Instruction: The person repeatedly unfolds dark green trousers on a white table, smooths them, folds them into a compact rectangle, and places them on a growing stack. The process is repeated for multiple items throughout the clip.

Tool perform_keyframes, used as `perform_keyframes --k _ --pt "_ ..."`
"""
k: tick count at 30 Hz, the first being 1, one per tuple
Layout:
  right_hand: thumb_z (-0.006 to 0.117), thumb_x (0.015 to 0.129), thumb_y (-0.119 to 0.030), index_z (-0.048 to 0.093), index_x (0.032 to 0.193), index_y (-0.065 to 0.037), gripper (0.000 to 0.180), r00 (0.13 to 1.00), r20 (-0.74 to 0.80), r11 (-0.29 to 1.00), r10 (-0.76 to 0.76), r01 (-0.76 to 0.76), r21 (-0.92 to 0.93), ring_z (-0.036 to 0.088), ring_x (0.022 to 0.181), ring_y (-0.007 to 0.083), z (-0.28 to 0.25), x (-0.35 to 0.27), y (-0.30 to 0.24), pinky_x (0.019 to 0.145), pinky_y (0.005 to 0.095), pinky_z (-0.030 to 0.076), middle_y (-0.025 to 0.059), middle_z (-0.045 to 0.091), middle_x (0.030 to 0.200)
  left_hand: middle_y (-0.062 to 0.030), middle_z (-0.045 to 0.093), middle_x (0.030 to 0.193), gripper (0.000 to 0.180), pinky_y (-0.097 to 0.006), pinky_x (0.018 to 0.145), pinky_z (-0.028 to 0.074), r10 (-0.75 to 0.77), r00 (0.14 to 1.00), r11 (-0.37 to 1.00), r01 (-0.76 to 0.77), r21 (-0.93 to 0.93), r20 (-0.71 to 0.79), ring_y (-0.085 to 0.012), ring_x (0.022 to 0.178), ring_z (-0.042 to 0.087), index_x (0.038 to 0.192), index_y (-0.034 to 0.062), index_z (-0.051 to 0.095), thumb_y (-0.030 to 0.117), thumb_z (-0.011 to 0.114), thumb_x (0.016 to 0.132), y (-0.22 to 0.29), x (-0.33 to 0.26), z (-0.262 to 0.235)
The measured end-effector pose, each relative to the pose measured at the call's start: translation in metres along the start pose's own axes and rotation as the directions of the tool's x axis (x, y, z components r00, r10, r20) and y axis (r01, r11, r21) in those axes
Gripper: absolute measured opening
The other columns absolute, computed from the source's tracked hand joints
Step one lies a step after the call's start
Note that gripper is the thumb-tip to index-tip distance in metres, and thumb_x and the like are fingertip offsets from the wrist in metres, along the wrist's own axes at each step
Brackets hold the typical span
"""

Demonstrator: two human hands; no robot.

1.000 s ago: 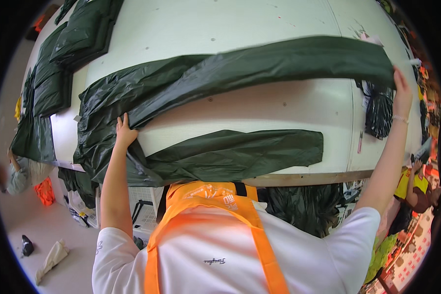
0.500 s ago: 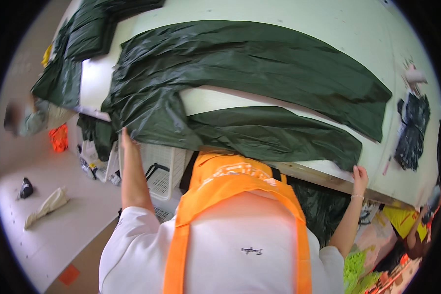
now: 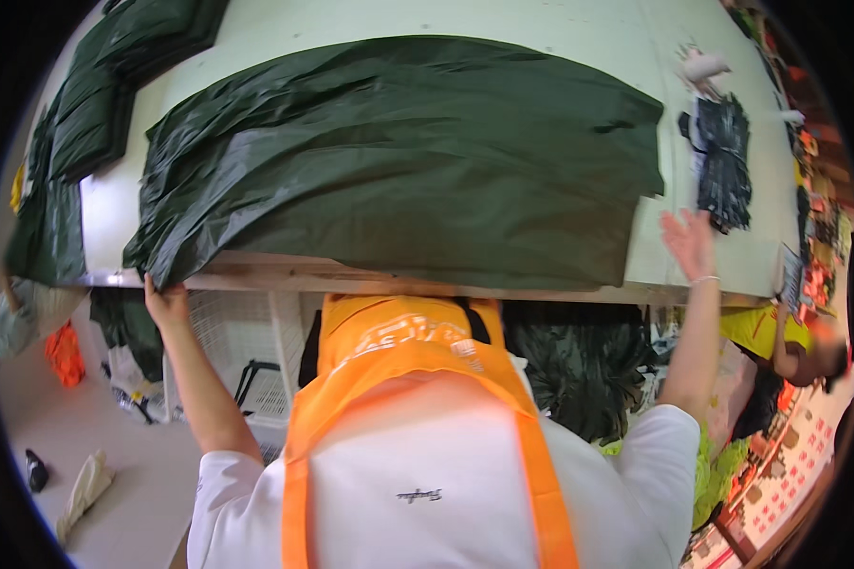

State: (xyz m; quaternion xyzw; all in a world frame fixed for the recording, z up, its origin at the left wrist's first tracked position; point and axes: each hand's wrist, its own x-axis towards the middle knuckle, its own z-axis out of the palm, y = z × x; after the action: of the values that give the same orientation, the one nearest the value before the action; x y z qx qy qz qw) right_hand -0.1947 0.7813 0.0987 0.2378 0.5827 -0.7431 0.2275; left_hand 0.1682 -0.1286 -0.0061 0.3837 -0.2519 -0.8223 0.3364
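A pair of dark green rain trousers (image 3: 417, 161) in thin, shiny, creased cloth lies across the white table (image 3: 304, 28), its two legs one over the other. My left hand (image 3: 166, 302) pinches the near left corner, at the wide top end, by the table's front edge. To the right of the leg ends, my right hand (image 3: 690, 245) is raised off the cloth, fingers spread, with nothing in it. Just beyond it lies a tied black bundle (image 3: 724, 161).
Folded dark green garments (image 3: 90, 133) are piled at the far left. White baskets (image 3: 232, 351) and dark green cloth (image 3: 579, 365) sit below the table's front edge. A person in yellow (image 3: 759, 327) is at the right, another person (image 3: 28, 318) at the far left.
The near trouser leg has been laid onto the far one, covering the gap between them. My right hand has let go of its leg end. My left hand still grips the top corner.
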Motion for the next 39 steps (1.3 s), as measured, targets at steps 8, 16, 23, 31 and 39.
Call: perform_keyframes --k 8,16,23,31,39 --pt "0.07 0.077 -0.031 0.055 0.11 0.0 0.048 0.916 -0.241 0.325 -0.321 -0.132 -0.937 0.057 0.078 0.0179 0.019 0.013 0.14 0.071 0.0279 0.047 0.0082 0.061 0.091 -0.014 0.052 0.125 0.042 -0.049 0.101 0.031 0.001 0.987 1.0 0.004 0.028 -0.163 -0.0331 0.119 0.044 0.122 0.0045 0.05 0.026 0.047 0.085 -0.019 -0.035 0.032" --pt "0.063 0.082 -0.021 0.061 0.083 -0.002 0.02 0.83 -0.038 0.304 -0.557 0.162 -0.939 0.053 0.064 0.0137 0.011 0.004 0.118 0.064 0.0301 0.044 0.0082 0.061 0.069 -0.0149 0.054 0.122 0.037 -0.048 0.098 0.036 0.028 0.994 0.998 -0.021 0.061 -0.107 -0.0326 0.115 0.048 0.115 0.0017 0.054 0.022 0.042 0.086 -0.015 -0.032 0.06" --pt "0.045 0.095 -0.021 0.057 0.105 0.004 0.03 0.162 -0.205 0.246 -0.965 0.293 -0.924 0.055 0.1 0.0204 -0.048 -0.087 -0.044 0.091 0.0309 0.043 0.0139 0.061 0.103 -0.0124 0.063 0.107 0.025 -0.041 0.094 0.042 0.186 0.982 0.975 -0.181 0.125 -0.027 -0.0285 0.101 0.058 0.103 0.0021 0.06 0.017 0.052 0.084 0.017 -0.058 0.113" --pt "0.055 0.089 -0.023 0.064 0.092 0.001 0.026 0.57 -0.125 0.344 -0.812 0.294 -0.892 0.058 0.08 0.0115 -0.021 -0.026 -0.161 0.076 0.0248 0.045 0.0065 0.065 0.085 -0.0096 0.064 0.104 0.022 -0.039 0.09 0.046 0.255 0.959 0.936 -0.276 0.22 0.119 -0.0237 0.098 0.06 0.104 0.0025 0.059 0.016 0.054 0.087 0.05 -0.012 0.156" --pt "0.034 0.093 -0.043 0.058 0.086 0.002 0.051 0.709 0.191 -0.052 -0.678 0.214 -0.976 0.058 0.076 0.0296 -0.022 0.246 -0.179 0.069 0.0424 0.043 0.0124 0.063 0.082 -0.0176 0.05 0.126 0.05 -0.038 0.1 0.035 0.384 0.63 -0.01 -0.728 0.685 0.675 -0.0292 0.117 0.046 0.127 -0.002 0.043 0.024 0.058 0.087 -0.128 -0.015 0.266"
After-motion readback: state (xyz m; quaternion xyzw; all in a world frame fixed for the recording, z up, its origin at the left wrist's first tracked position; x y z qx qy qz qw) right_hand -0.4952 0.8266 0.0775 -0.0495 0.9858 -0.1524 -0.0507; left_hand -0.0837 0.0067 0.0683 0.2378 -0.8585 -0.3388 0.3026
